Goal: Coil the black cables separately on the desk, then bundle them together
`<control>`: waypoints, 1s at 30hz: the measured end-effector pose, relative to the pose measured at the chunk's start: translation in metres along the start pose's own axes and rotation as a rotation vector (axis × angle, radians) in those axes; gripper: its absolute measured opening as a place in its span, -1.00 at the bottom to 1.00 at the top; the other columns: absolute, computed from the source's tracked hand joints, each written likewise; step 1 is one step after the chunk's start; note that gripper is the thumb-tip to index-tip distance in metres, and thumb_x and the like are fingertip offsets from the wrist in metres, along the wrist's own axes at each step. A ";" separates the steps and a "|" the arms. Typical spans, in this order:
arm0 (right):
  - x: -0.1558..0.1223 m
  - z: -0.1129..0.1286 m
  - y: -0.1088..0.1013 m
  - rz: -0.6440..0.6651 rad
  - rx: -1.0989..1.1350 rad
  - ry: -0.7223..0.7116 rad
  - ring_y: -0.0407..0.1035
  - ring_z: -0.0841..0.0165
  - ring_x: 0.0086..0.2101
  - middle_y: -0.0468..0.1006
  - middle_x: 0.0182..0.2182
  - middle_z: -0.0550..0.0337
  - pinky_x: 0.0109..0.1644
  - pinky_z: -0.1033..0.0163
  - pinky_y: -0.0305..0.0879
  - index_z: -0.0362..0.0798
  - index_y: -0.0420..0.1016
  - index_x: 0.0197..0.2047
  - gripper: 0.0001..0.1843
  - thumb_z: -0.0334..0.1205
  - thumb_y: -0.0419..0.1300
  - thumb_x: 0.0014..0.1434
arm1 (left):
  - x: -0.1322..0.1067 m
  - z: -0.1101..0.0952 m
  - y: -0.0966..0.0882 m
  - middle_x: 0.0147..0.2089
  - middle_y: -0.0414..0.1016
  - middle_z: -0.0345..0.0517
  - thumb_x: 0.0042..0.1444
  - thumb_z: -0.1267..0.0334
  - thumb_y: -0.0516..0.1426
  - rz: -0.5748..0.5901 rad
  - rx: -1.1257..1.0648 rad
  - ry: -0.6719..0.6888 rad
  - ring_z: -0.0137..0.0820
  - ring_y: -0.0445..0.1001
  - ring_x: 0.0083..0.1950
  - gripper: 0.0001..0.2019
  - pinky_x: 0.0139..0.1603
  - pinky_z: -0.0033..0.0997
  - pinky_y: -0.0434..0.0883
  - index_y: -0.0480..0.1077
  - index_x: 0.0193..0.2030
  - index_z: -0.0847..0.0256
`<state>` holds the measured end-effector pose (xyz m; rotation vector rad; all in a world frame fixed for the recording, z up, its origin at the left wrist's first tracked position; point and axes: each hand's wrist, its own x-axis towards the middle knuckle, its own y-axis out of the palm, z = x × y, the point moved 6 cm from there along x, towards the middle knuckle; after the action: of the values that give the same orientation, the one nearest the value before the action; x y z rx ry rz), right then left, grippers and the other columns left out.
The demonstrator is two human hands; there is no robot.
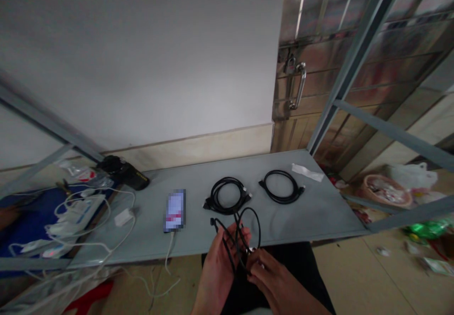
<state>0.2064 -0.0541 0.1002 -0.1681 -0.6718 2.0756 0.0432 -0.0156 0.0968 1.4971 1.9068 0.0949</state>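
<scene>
We hold a loose black cable (259, 231) at the near edge of the table (329, 213). The grip of our left hand (223, 252) curls round its strands, and that of our right hand (266, 271) pinches it by a shiny bit, perhaps a connector, mostly hidden. A loop stands free, so a slackened grip could let the bundle spring apart. Just beyond lies a coiled cable (227, 211); being so near, its plugs could snag our loop and get dragged. Farther right lies a second coil (283, 202). Leftward, a white lead (170, 253) hangs from the phone (175, 210); a forearm catching it could pull the phone off.
</scene>
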 end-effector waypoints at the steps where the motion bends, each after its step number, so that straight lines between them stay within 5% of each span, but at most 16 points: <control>1: -0.001 0.001 -0.003 -0.002 -0.011 -0.008 0.57 0.19 0.10 0.64 0.09 0.12 0.28 0.12 0.57 0.09 0.59 0.05 -0.68 -0.52 0.18 0.44 | -0.003 0.001 0.004 -0.05 0.72 0.21 0.24 -0.22 0.38 0.046 -0.024 -0.030 0.05 0.71 0.01 -0.51 0.09 0.10 0.66 0.72 0.05 0.14; 6: -0.007 -0.002 -0.018 -0.080 -0.050 -0.020 0.57 0.19 0.07 0.67 0.06 0.16 0.17 0.14 0.57 0.14 0.60 0.04 -0.70 -0.48 0.21 0.45 | -0.016 0.001 0.018 -0.41 0.33 -0.31 0.14 -0.08 0.54 0.095 -0.197 -0.056 -0.43 0.39 -0.36 -0.52 -0.11 -0.30 0.53 0.66 -0.01 0.25; 10: -0.016 -0.024 -0.015 -0.320 -0.061 0.013 0.55 0.11 0.08 0.62 0.09 0.06 0.21 -0.02 0.55 0.14 0.57 0.10 -0.83 -0.27 0.24 0.52 | -0.020 0.001 0.021 -0.50 0.06 -0.46 0.16 -0.04 0.54 0.029 -0.314 -0.036 -0.54 0.10 -0.49 -0.59 -0.33 -0.42 0.38 0.57 -0.15 0.22; 14: -0.028 -0.049 0.004 -0.556 0.109 0.135 0.32 -0.04 0.43 0.31 0.50 -0.13 0.46 -0.19 0.42 0.20 0.20 0.58 -0.29 -0.04 0.33 0.49 | -0.022 -0.001 0.019 -0.56 -0.19 -0.51 0.19 -0.11 0.51 0.028 -0.453 0.017 -0.55 -0.18 -0.56 -0.54 -0.53 -0.48 0.09 0.43 -0.30 0.13; 17: -0.031 -0.053 0.021 -0.561 0.471 0.223 0.25 -0.04 0.51 0.13 0.61 -0.21 0.50 -0.19 0.38 0.21 -0.29 0.73 0.12 0.17 0.36 0.45 | -0.023 0.003 0.016 -0.58 -0.31 -0.51 0.22 -0.22 0.45 0.056 -0.494 0.009 -0.54 -0.31 -0.58 -0.47 -0.58 -0.49 0.00 0.34 -0.36 0.10; 19: -0.029 -0.046 0.028 -0.488 0.746 0.230 0.37 -0.05 0.45 0.26 0.57 -0.24 0.47 -0.22 0.41 0.24 -0.39 0.73 0.21 0.30 0.37 0.41 | -0.022 0.009 0.016 -0.60 -0.34 -0.52 0.21 -0.27 0.44 0.093 -0.489 -0.018 -0.54 -0.38 -0.59 -0.43 -0.60 -0.50 -0.05 0.30 -0.39 0.09; 22: -0.027 -0.038 0.026 -0.399 0.909 0.280 0.54 -0.06 0.30 0.59 0.33 -0.18 0.38 -0.20 0.51 0.21 -0.01 0.69 0.10 0.39 0.39 0.34 | -0.021 0.023 0.015 -0.62 -0.35 -0.54 0.13 -0.33 0.46 0.106 -0.447 -0.079 -0.55 -0.40 -0.59 -0.39 -0.63 -0.50 -0.10 0.28 -0.40 0.08; 25: -0.025 -0.042 0.011 -0.441 0.777 0.383 0.62 -0.01 0.16 0.72 0.10 -0.06 0.15 -0.02 0.65 0.14 0.56 0.33 -0.34 0.40 0.32 0.40 | -0.019 0.032 0.008 -0.61 -0.15 -0.53 0.11 -0.35 0.46 0.057 -0.273 -0.088 -0.53 -0.14 -0.61 -0.44 -0.58 -0.50 0.09 0.44 -0.25 0.08; 28: -0.019 -0.048 -0.002 -0.512 0.684 0.388 0.62 0.12 -0.11 0.69 -0.19 0.06 -0.03 0.11 0.64 0.08 0.63 -0.04 -0.46 0.40 0.24 0.46 | -0.015 0.021 -0.004 -0.52 0.20 -0.37 0.17 -0.40 0.40 0.029 0.054 0.105 -0.42 0.25 -0.50 -0.43 -0.38 -0.39 0.37 0.55 -0.14 0.12; 30: -0.012 -0.053 -0.009 -0.568 0.664 0.378 0.57 0.19 -0.21 0.61 -0.29 0.14 -0.05 0.14 0.59 0.06 0.59 -0.06 -0.45 0.41 0.22 0.47 | -0.011 0.007 -0.016 -0.41 0.43 -0.19 0.19 -0.39 0.38 -0.018 0.323 0.278 -0.30 0.44 -0.34 -0.45 -0.19 -0.31 0.47 0.57 -0.22 0.12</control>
<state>0.2390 -0.0387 0.0584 0.0159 0.2036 1.5494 0.0346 -0.0327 0.0896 1.7523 2.2405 -0.0164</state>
